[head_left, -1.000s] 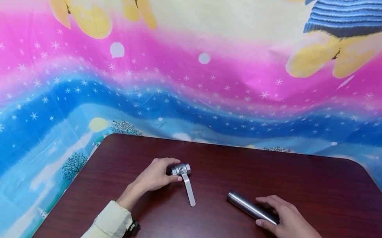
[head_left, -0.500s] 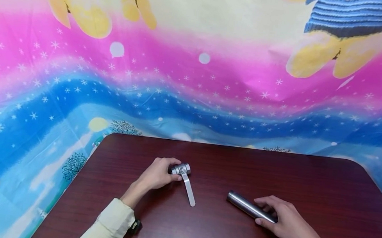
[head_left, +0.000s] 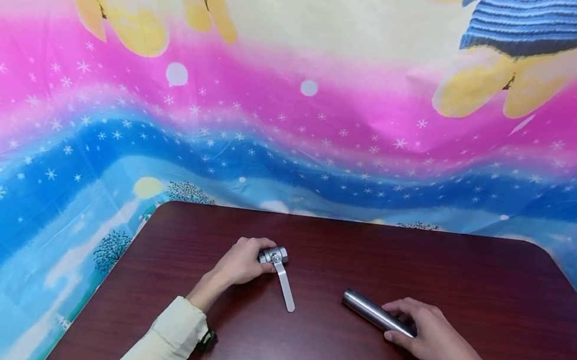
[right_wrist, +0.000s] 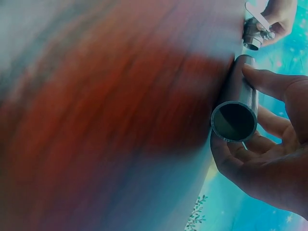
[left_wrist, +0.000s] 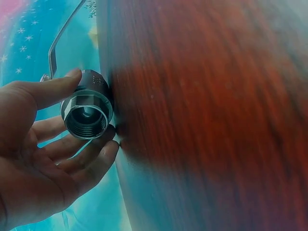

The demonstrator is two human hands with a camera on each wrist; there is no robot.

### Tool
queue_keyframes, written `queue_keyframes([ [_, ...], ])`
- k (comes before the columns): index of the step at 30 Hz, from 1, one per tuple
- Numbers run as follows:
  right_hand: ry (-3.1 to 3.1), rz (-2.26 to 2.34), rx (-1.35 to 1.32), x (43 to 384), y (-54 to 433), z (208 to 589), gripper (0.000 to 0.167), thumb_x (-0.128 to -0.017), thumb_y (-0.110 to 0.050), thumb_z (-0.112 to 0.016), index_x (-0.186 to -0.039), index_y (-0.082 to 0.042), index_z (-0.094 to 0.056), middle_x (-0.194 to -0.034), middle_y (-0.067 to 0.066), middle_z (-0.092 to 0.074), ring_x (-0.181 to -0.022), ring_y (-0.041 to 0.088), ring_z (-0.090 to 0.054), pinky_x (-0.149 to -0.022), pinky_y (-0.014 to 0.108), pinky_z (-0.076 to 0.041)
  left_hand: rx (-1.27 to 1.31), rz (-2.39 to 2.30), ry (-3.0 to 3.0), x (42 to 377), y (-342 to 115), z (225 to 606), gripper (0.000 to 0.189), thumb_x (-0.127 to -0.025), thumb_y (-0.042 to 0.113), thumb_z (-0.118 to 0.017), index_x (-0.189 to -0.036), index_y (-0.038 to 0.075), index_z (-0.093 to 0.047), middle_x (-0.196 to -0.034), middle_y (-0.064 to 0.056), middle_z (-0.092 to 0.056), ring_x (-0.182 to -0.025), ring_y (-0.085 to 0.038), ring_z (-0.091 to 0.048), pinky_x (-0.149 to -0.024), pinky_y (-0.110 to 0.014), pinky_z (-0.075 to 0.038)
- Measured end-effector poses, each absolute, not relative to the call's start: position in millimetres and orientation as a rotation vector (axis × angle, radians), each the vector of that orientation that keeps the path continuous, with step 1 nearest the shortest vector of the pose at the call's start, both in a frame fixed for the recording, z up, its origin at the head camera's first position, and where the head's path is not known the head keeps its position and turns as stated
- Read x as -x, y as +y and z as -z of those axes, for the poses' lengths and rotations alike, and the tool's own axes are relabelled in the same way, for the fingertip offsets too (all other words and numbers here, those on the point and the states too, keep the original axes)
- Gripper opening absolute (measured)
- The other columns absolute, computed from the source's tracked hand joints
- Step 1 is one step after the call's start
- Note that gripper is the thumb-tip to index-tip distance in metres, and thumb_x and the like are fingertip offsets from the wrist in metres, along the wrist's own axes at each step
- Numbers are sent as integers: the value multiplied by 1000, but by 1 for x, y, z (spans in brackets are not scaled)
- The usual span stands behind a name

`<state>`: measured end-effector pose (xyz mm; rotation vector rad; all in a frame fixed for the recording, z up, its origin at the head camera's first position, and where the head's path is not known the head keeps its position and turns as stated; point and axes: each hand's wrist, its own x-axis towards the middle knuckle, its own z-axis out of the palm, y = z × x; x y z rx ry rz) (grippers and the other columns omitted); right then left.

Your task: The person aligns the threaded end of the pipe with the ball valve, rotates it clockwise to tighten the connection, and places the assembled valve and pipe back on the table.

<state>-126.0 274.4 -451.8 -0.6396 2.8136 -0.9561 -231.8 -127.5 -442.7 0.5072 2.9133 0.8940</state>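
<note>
Left of the table's middle, my left hand [head_left: 240, 262] grips a steel ball valve [head_left: 274, 255] by its body, with its flat lever handle [head_left: 285, 291] pointing toward me. In the left wrist view the thumb lies along one side of the valve [left_wrist: 91, 82], the fingers curl at the other, and its threaded opening faces the camera. To the right, my right hand [head_left: 431, 333] holds the near end of a smooth metal pipe [head_left: 372, 312] lying at a slant. The right wrist view shows the pipe's [right_wrist: 237, 86] hollow end between thumb and curled fingers.
Both things are at the dark red-brown wooden table [head_left: 301, 353], with a gap between them. A cartoon-printed cloth [head_left: 294, 127] in pink and blue hangs behind the table. A dark strap [head_left: 207, 340] shows at the left cuff.
My right hand has shifted slightly left along the pipe. The left hand and sleeve have edged a little to the right; valve and pipe stay nearly in place.
</note>
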Motion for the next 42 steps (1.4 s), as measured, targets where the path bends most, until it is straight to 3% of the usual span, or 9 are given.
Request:
queue_keyframes([
  [15,2729,974,656,128,273,449,46,-97,-25,-80,-136,-2,-69,-110,-3,-70,-82,-5,-56,-65,22,-49,-488,-881,2858,231,-127,439,42,-93,3,-75,-135,5,-72,-122,-13,-76,-95,-22,-64,-84,-37,-55],
  [24,2740,981,528,127,273,447,46,-99,-25,-77,-141,-8,-67,-127,4,-67,-86,-2,-53,-68,23,-47,-502,-863,2861,226,-128,435,42,-92,-2,-68,-133,7,-73,-124,-11,-76,-99,-22,-63,-88,-36,-52],
  [31,2757,1015,502,131,278,444,46,-101,-28,-74,-142,-9,-66,-123,2,-67,-88,-1,-55,-70,23,-48,-518,-908,2852,218,-130,429,41,-94,-1,-67,-134,8,-72,-121,-9,-75,-91,-19,-59,-82,-34,-51],
  [35,2784,1098,580,132,281,443,44,-102,-28,-74,-141,-9,-69,-122,2,-70,-87,-2,-56,-69,23,-48,-522,-934,2868,214,-131,423,39,-95,1,-68,-133,9,-73,-121,-9,-75,-92,-19,-59,-84,-35,-51],
  [42,2795,1220,634,134,281,442,39,-101,-20,-74,-139,-9,-71,-126,9,-72,-83,-2,-57,-65,23,-50,-546,-1011,2867,207,-133,417,40,-93,-2,-68,-132,6,-74,-116,-10,-74,-95,-27,-62,-85,-36,-51],
])
